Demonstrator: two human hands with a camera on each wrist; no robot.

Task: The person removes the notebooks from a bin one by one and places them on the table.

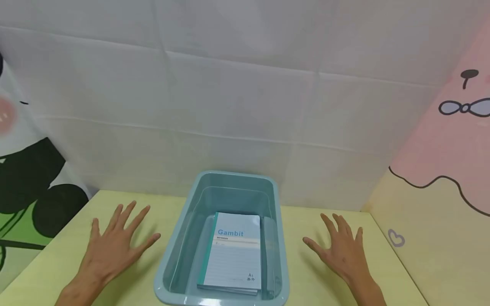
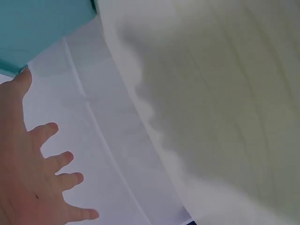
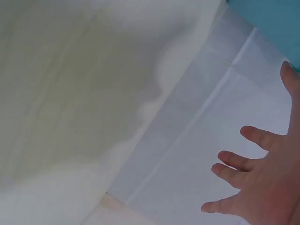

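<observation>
My left hand and right hand hover, spread wide, above the yellow bench. Between them stands a blue basin, with a Gambit notebook lying inside it.

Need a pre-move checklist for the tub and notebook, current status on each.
1. Left grip free: ok, fingers spread, holding nothing.
2. Right grip free: ok, fingers spread, holding nothing.
3. Blue tub resting on the yellow table: ok.
4. Notebook inside the tub, cover up: ok, "Gambit" title showing.
5. Number of notebooks: cannot tell; another edge shows beneath the top one.
6. Hold on the tub, if lifting: not ok, both grips stand apart from it.
</observation>
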